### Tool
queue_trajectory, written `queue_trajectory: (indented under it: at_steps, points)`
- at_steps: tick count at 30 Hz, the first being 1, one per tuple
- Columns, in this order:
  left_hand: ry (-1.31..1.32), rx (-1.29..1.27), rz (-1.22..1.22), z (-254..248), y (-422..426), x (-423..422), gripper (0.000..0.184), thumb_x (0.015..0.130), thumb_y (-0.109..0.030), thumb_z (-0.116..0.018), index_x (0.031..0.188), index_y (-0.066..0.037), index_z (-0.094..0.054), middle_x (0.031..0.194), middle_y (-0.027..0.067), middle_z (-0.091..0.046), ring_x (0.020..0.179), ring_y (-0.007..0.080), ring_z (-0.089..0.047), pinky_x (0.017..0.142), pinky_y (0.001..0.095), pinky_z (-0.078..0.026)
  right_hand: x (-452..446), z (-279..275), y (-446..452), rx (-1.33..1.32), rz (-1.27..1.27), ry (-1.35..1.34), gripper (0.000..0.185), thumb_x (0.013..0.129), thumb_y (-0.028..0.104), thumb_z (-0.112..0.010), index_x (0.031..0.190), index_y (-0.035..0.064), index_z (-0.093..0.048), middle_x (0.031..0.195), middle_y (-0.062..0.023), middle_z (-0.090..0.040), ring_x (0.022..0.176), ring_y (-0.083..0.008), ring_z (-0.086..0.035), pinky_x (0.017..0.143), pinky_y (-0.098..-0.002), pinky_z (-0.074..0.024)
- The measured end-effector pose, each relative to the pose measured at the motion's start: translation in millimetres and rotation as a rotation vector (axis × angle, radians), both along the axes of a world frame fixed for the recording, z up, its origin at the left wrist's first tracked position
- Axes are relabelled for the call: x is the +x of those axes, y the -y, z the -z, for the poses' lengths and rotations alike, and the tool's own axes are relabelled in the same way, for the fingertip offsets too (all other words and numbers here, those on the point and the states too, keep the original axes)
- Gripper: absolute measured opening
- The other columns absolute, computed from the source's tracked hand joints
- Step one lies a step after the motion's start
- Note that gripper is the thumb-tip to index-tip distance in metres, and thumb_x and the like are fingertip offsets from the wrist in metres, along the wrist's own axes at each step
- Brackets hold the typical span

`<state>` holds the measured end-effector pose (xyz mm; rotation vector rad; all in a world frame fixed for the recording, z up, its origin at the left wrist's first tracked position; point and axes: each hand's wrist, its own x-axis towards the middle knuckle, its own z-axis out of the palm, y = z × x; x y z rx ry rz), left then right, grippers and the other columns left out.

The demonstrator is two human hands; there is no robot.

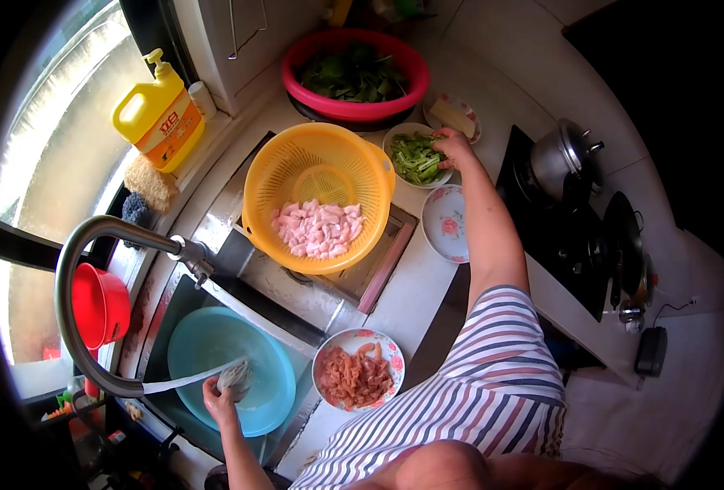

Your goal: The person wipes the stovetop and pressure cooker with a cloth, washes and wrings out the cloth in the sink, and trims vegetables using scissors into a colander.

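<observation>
My left hand (pixel 220 402) is closed on a pale, stringy scrubber (pixel 236 379) over the blue basin (pixel 268 416) in the sink. A white strip runs from the curved faucet (pixel 66 310) toward that hand. My right hand (pixel 453 149) reaches to the white bowl of cut green vegetables (pixel 415 159), its fingers at the right edge of the pieces; whether they grip any is unclear. Beside it lies a flowered plate (pixel 445 224) with nothing on it. A yellow colander (pixel 319 159) holds pale pink meat pieces (pixel 317 230). Sliced brownish meat (pixel 352 376) fills another flowered plate.
Leafy greens (pixel 354 75) fill a pink basin (pixel 415 88) at the back, near a plate with a pale block (pixel 453 117). A pressure cooker (pixel 559 162) stands on the black stove (pixel 574 278) at right. A yellow bottle (pixel 162 118) and red scoop (pixel 102 306) line the window side.
</observation>
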<state>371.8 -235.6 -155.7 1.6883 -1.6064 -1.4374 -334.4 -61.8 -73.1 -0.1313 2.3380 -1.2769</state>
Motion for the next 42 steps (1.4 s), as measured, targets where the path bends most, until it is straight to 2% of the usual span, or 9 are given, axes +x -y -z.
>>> queue_trajectory:
  at_steps: [9,13,22,27,30,35,37,38,42]
  points:
    - [-0.036,-0.001,0.002,8,-1,6,0.026,0.07,0.003,-0.052,0.096,-0.001,-0.051,0.078,0.0066,-0.057,0.065,0.0124,-0.055,0.055,0.0247,-0.047,17,-8,2,-0.147,0.069,0.006,0.035,0.07,0.003,-0.059,0.104,0.0107,-0.059,0.091,-0.0103,-0.06,0.07,-0.0237,-0.061,0.047,-0.0337,-0.0534]
    - [0.005,-0.036,0.026,5,-2,0,0.026,0.069,0.003,-0.051,0.094,0.0,-0.052,0.077,0.0062,-0.057,0.064,0.0119,-0.055,0.056,0.0245,-0.047,41,-17,30,0.354,-0.256,-0.328,0.036,0.068,0.006,-0.06,0.103,0.0114,-0.062,0.088,-0.0134,-0.062,0.058,-0.0205,-0.062,0.049,-0.0304,-0.0512]
    - [-0.034,-0.005,0.04,-16,11,-27,0.024,0.069,0.0,-0.057,0.093,-0.001,-0.053,0.078,0.0045,-0.055,0.068,0.0109,-0.052,0.06,0.0229,-0.044,69,-58,39,0.595,-0.507,-0.581,0.033,0.069,0.012,-0.059,0.102,0.0133,-0.062,0.101,-0.0119,-0.062,0.099,-0.0264,-0.057,0.082,-0.0361,-0.045]
    - [0.017,-0.073,0.142,-13,34,-51,0.023,0.07,-0.004,-0.059,0.092,-0.001,-0.054,0.079,0.0027,-0.054,0.07,0.0114,-0.05,0.064,0.0234,-0.042,68,-82,26,0.396,-0.281,-0.73,0.012,0.074,0.012,-0.054,0.082,0.0088,-0.061,0.083,-0.0126,-0.063,0.081,-0.0313,-0.06,0.068,-0.0405,-0.0472]
    - [-0.094,-0.244,0.16,-11,44,-60,0.019,0.071,-0.01,-0.06,0.087,-0.001,-0.056,0.08,0.0044,-0.054,0.07,0.0119,-0.05,0.064,0.0244,-0.043,99,-89,26,-0.024,-0.26,-0.886,0.008,0.075,0.011,-0.054,0.074,0.0063,-0.06,0.068,-0.0124,-0.061,0.066,-0.0308,-0.061,0.06,-0.0379,-0.0478]
    - [-0.211,-0.038,0.159,-45,35,-74,0.018,0.071,-0.011,-0.061,0.086,-0.003,-0.055,0.078,0.0026,-0.054,0.069,0.0127,-0.052,0.062,0.026,-0.045,245,-121,57,-0.448,-0.746,-0.65,0.006,0.074,0.007,-0.056,0.074,0.0021,-0.058,0.069,-0.0158,-0.061,0.065,-0.031,-0.06,0.06,-0.037,-0.0479]
    - [-0.314,-0.075,0.165,-40,36,-64,0.015,0.072,-0.009,-0.059,0.086,-0.006,-0.054,0.075,0.0011,-0.053,0.065,0.0113,-0.051,0.059,0.0245,-0.045,294,-98,82,-0.47,-1.061,-0.929,0.006,0.076,0.009,-0.056,0.078,0.0028,-0.057,0.072,-0.0149,-0.06,0.067,-0.0289,-0.06,0.061,-0.0353,-0.0471]
    - [-0.281,-0.04,0.139,-50,32,-65,0.015,0.071,-0.006,-0.058,0.086,-0.005,-0.054,0.076,0.0003,-0.052,0.065,0.0103,-0.05,0.059,0.0233,-0.043,320,-90,91,-0.361,-1.178,-0.606,0.007,0.076,0.01,-0.056,0.079,0.0036,-0.056,0.079,-0.017,-0.06,0.074,-0.0336,-0.059,0.065,-0.0404,-0.0474]
    - [-0.259,-0.115,0.124,-88,15,-74,0.019,0.07,-0.001,-0.058,0.088,-0.004,-0.055,0.078,0.0008,-0.053,0.07,0.0099,-0.05,0.063,0.0219,-0.041,360,-49,155,-0.07,-1.221,-0.635,0.026,0.076,0.012,-0.056,0.097,-0.0014,-0.048,0.081,-0.0234,-0.06,0.077,-0.0382,-0.059,0.067,-0.0436,-0.0478]
